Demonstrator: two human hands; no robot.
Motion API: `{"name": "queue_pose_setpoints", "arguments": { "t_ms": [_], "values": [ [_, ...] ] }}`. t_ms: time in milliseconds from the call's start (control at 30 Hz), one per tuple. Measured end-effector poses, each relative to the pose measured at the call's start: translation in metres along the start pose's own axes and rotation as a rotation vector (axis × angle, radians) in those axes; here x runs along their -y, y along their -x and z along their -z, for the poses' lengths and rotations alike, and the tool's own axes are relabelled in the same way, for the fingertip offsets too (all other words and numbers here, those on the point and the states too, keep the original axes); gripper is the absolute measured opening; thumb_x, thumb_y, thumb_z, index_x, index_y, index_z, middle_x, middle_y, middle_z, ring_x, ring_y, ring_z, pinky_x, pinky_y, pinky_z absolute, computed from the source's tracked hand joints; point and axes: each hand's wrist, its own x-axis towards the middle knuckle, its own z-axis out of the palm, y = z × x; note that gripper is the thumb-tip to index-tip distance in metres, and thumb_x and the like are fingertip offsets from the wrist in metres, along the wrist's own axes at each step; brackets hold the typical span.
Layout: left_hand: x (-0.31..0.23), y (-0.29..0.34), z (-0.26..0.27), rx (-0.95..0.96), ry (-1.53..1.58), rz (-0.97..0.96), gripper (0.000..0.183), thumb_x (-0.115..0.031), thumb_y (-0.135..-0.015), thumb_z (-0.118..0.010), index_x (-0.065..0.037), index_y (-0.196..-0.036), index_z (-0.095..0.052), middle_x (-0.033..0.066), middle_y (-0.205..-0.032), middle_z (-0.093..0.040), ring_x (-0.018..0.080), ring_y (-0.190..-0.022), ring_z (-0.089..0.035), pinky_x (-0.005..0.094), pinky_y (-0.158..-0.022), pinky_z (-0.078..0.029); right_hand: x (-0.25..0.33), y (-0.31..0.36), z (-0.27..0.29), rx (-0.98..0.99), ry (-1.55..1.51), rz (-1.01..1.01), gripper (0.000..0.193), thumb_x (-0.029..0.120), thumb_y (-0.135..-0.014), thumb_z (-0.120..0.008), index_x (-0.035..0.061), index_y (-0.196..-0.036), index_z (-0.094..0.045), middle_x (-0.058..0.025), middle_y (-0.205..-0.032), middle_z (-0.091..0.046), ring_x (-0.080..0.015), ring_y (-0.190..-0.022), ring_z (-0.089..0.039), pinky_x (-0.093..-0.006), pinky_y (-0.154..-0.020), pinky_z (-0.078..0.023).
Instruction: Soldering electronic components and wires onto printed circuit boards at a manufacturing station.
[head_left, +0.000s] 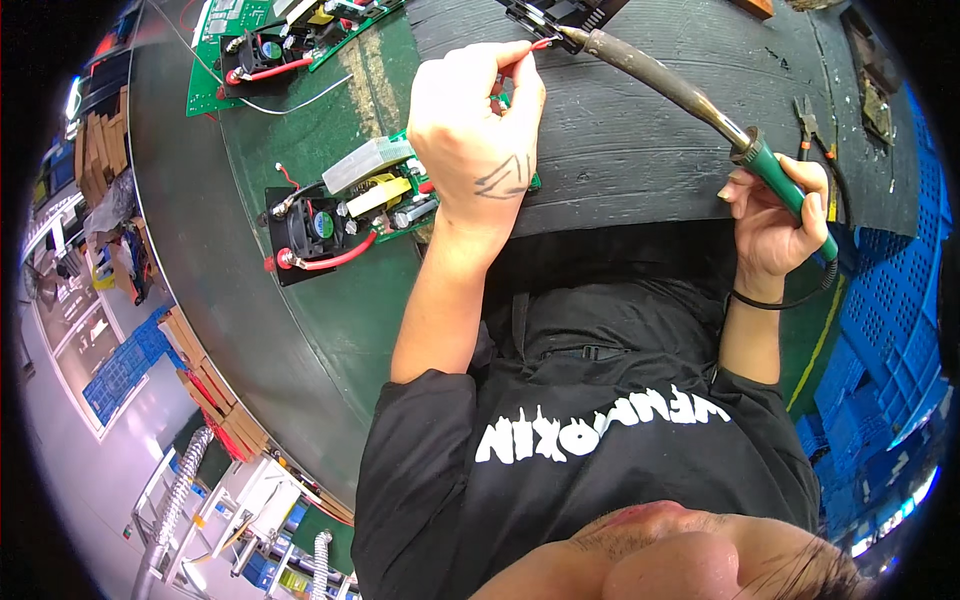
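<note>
My right hand [775,225] grips the green handle of a soldering iron [668,85], whose long metal barrel slants up and left. The iron's tip meets a black plastic part [572,14] at the top edge; the exact contact is too small to tell. Close by the tip, my left hand [475,120] pinches a short red wire [542,44] between thumb and forefinger. Beneath my left wrist lies a green circuit board [405,215] carrying a black fan [318,225], a pale metal heat sink and a thick red cable. My hand hides part of it.
Another fan-bearing circuit board [215,60] sits at the upper left on the green mat [300,140]. Cutting pliers [808,125] rest on the black wooden board [620,150] beyond my right hand. Blue plastic crates [880,300] stand at the right.
</note>
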Motion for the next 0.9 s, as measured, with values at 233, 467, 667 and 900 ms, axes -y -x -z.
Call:
{"name": "queue_pose_setpoints", "arguments": {
  "t_ms": [233,467,667,900],
  "values": [
    [0.0028,-0.0027,-0.0018,-0.016,-0.058,-0.057,0.013,-0.004,-0.085,-0.081,-0.006,-0.097,-0.079,0.0021,-0.076,-0.068,0.0103,-0.064,-0.059,0.0253,-0.059,-0.048,-0.0008,0.0002,0.0015,0.013,-0.004,0.001,0.048,0.039,-0.103,-0.044,-0.0018,-0.123,-0.061,-0.035,-0.095,-0.073,-0.0362,-0.062,-0.069,-0.0386,-0.058,-0.056],
    [0.003,-0.0054,-0.0021,-0.019,-0.063,-0.071,0.012,-0.005,-0.085,-0.082,-0.007,-0.096,-0.079,0.0017,-0.075,-0.067,0.0105,-0.064,-0.059,0.0258,-0.059,-0.048,-0.0002,0.0005,0.0015,-0.003,-0.008,-0.006,0.048,0.039,-0.103,-0.044,-0.0015,-0.123,-0.061,-0.0351,-0.095,-0.073,-0.0363,-0.063,-0.069,-0.0384,-0.058,-0.056],
    [0.0011,-0.0065,-0.0027,0.006,-0.038,-0.055,0.011,-0.004,-0.08,-0.08,-0.008,-0.088,-0.074,0.0031,-0.08,-0.071,0.022,-0.073,-0.061,0.0344,-0.07,-0.051,0.0,0.0007,0.0013,-0.006,-0.011,-0.006,0.048,0.039,-0.104,-0.044,-0.0019,-0.123,-0.061,-0.0351,-0.095,-0.073,-0.0359,-0.063,-0.069,-0.0381,-0.058,-0.056],
    [0.0023,-0.0097,-0.0033,0.007,-0.04,-0.091,0.011,-0.005,-0.079,-0.08,-0.008,-0.086,-0.073,0.0036,-0.08,-0.071,0.0235,-0.074,-0.061,0.0356,-0.072,-0.05,-0.0014,0.0,0.0017,0.017,-0.009,0.011,0.048,0.038,-0.104,-0.044,-0.0024,-0.123,-0.061,-0.0352,-0.096,-0.073,-0.0351,-0.062,-0.068,-0.0392,-0.058,-0.057]
  ]
}}
